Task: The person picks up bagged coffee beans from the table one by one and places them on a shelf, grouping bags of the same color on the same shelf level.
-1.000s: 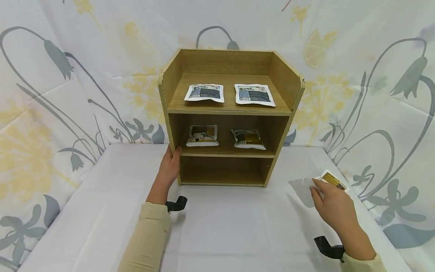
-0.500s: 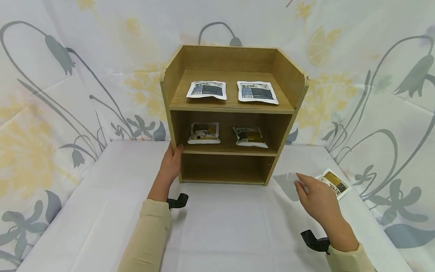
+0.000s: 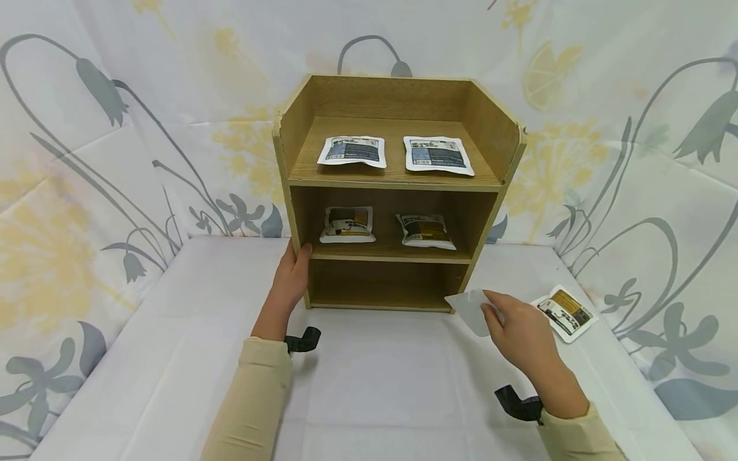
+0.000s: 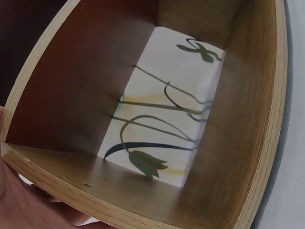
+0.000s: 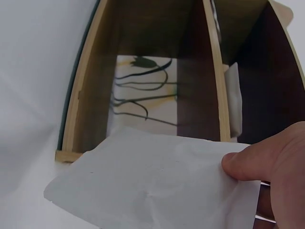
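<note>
My left hand (image 3: 288, 282) grips the left side of a small wooden shelf (image 3: 386, 101); in the left wrist view, its fingers (image 4: 28, 205) lie along the outside of the side panel. With thumb and fingers my right hand (image 3: 521, 330) pinches a flat white pouch (image 3: 468, 312) by its edge, plain side showing. This pouch hangs in front of the shelf's lower right corner. In the right wrist view, the thumb (image 5: 248, 162) lies on the pouch (image 5: 152, 176), which overlaps the bottom compartment. That compartment (image 4: 143, 105) holds nothing, and floral cloth shows through its back.
Two blue-labelled pouches lie on the top level, one left (image 3: 353, 151) and one right (image 3: 439, 155). Below them on the middle level are two yellow-brown-labelled pouches (image 3: 348, 225). Another such pouch (image 3: 566, 314) lies on the white table (image 3: 380, 390), right of my right hand. Floral cloth (image 3: 173, 77) hangs behind.
My right hand has carried the white pouch leftward, from beside the pouch on the table to the shelf's lower right corner. My left hand keeps its grip; the head view has tilted slightly.
</note>
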`<move>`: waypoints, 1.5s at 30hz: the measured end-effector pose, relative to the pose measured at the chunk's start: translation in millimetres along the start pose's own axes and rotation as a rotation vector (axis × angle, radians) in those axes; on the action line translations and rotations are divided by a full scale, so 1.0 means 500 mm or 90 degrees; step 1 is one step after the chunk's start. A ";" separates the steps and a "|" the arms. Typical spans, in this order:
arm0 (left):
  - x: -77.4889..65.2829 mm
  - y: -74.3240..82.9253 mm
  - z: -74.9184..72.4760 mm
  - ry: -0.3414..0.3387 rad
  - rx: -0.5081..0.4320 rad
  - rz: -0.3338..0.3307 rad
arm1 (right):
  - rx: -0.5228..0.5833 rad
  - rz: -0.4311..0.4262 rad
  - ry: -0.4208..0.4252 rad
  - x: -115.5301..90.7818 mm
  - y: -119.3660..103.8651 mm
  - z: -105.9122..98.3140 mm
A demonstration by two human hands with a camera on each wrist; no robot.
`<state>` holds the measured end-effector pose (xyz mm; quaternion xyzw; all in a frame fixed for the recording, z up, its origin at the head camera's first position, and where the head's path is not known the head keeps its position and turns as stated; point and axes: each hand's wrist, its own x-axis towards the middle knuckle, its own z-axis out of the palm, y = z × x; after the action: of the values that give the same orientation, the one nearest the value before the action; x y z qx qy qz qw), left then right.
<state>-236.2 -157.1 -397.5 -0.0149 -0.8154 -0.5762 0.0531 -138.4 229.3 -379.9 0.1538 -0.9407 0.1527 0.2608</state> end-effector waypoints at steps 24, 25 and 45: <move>0.007 -0.005 0.012 -0.005 0.000 0.014 | 0.016 -0.095 0.022 0.028 -0.060 0.048; 0.007 -0.005 0.011 -0.004 0.001 0.015 | 0.018 -0.099 0.022 0.031 -0.063 0.050; 0.003 -0.002 -0.004 -0.009 0.008 0.007 | 0.046 -0.137 0.021 0.066 -0.151 0.097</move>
<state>-237.7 -159.2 -397.5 -0.0231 -0.8191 -0.5709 0.0509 -159.1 136.2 -386.1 0.2607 -0.9083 0.1603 0.2853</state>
